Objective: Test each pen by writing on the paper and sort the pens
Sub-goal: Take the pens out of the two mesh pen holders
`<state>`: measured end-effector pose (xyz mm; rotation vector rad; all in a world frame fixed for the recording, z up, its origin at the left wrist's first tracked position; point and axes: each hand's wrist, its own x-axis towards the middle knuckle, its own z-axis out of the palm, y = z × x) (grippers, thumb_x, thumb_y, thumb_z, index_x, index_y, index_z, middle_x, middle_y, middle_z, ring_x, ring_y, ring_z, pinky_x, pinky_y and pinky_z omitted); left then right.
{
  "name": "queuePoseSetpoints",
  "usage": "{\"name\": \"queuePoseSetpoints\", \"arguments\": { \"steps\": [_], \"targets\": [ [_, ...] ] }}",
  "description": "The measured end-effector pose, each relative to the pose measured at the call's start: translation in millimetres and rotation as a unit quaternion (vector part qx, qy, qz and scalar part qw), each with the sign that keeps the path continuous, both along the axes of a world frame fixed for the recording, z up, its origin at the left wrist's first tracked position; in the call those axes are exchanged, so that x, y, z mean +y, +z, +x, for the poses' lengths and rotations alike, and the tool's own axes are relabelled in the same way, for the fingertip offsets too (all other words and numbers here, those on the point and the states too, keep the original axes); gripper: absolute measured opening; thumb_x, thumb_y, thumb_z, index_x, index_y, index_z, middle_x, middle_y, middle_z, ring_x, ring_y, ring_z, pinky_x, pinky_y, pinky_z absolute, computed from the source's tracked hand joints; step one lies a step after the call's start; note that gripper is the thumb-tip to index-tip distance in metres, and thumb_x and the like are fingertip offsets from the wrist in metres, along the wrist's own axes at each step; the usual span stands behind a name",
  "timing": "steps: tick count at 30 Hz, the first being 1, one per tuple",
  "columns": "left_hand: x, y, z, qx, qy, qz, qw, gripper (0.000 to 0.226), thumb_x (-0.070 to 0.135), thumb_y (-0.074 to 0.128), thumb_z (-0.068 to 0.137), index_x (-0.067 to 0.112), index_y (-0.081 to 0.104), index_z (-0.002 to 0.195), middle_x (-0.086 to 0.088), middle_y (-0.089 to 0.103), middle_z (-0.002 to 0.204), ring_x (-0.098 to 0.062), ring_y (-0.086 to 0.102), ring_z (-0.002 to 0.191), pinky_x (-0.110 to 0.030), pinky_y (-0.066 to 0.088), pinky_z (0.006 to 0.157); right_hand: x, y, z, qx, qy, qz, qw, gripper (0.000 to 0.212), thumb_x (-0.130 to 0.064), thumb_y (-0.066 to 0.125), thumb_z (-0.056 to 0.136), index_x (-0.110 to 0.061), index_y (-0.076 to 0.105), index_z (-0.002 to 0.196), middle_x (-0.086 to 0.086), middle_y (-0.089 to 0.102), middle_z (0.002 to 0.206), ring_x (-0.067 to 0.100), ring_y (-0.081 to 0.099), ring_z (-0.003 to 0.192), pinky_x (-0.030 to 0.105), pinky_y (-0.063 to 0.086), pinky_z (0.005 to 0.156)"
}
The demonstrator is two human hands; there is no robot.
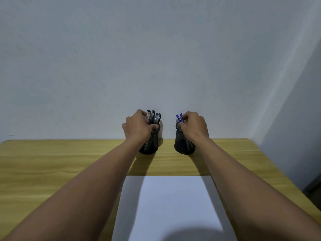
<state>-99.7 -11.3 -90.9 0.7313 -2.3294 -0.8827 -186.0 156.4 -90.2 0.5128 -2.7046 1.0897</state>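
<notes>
Black mesh is what I am working at: two pen cups standing beyond the far edge of the paper (173,206), close to the wall (156,49). The left cup (151,148) sits beyond the paper's far left corner and carries the dark pens (155,117). The right cup (182,146) sits beyond the middle of the paper's far edge and carries the blue pens (178,117).

My left hand (137,126) has its fingers curled round the dark pens at the rim. My right hand (194,126) pinches the blue pens just above their rim. I cannot tell how many pens each hand has taken.

I judge the step to be drawing pens out for testing. To do it well I would lift straight up along the cup's axis, so that the light mesh does not tip or drag. I would also take few enough pens to keep them from fanning out. One hand steadying its cup while the other draws would be safer than pulling both at once.

Room is good on the paper's side: bare table (52,162) lies between its far edge and the cups, and to its left. Beyond the cups the wall leaves almost nothing, so the hands should come back toward the paper. The table's right edge runs near the paper's right side, so I would lay sorted pens to the paper's left.
</notes>
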Motion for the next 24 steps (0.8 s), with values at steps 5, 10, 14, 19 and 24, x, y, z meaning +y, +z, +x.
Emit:
{"name": "queuePoseSetpoints", "arguments": {
  "steps": [5,10,14,19,24],
  "targets": [
    [2.1,6.0,-6.1,-0.042,-0.005,0.0,0.999,0.043,0.042,0.08,0.072,0.03,0.057,0.107,0.011,0.069,0.098,-0.021,0.057,0.11,-0.034,0.027,0.083,0.4,-0.4,-2.9,0.002,0.005,-0.004,1.0,0.004,-0.015,0.067,0.086,-0.018,0.069,0.088,0.004,0.071,0.084,0.029,0.066,0.082,0.041,0.056,0.073],
    [2.7,2.4,-8.8,-0.056,-0.001,-0.026,0.998,0.035,0.041,0.076,0.076,0.03,0.054,0.1,0.006,0.07,0.099,-0.024,0.057,0.107,-0.035,0.023,0.079,2.9,0.0,-4.9,0.004,0.001,-0.015,1.0,0.01,-0.016,0.067,0.089,-0.018,0.072,0.098,0.003,0.073,0.091,0.028,0.066,0.088,0.04,0.056,0.077],
    [4.1,2.4,-9.5,-0.08,0.001,-0.077,0.994,0.018,0.039,0.068,0.083,0.026,0.062,0.094,0.001,0.066,0.092,-0.029,0.051,0.106,-0.036,0.023,0.078,6.4,1.3,-7.3,0.004,0.0,-0.035,0.999,0.013,-0.017,0.069,0.09,-0.018,0.072,0.103,-0.003,0.07,0.09,0.024,0.065,0.09,0.031,0.047,0.074],
    [2.7,-1.7,-11.6,-0.085,-0.009,-0.12,0.989,0.017,0.035,0.059,0.091,0.019,0.057,0.097,-0.003,0.065,0.1,-0.03,0.049,0.107,-0.037,0.021,0.078,8.0,2.1,-8.3,0.011,0.008,-0.053,0.999,0.014,-0.018,0.069,0.091,-0.016,0.073,0.105,-0.007,0.066,0.088,0.022,0.065,0.09,0.033,0.05,0.077],
    [3.4,-0.9,-9.3,-0.07,-0.024,-0.137,0.988,0.014,0.028,0.056,0.094,0.016,0.055,0.1,-0.001,0.063,0.094,-0.032,0.055,0.102,-0.035,0.019,0.079,8.1,1.4,-9.0,0.012,0.016,-0.061,0.998,0.013,-0.019,0.068,0.092,-0.015,0.072,0.104,-0.014,0.061,0.079,0.021,0.065,0.088,0.031,0.049,0.075]
  ]
}}
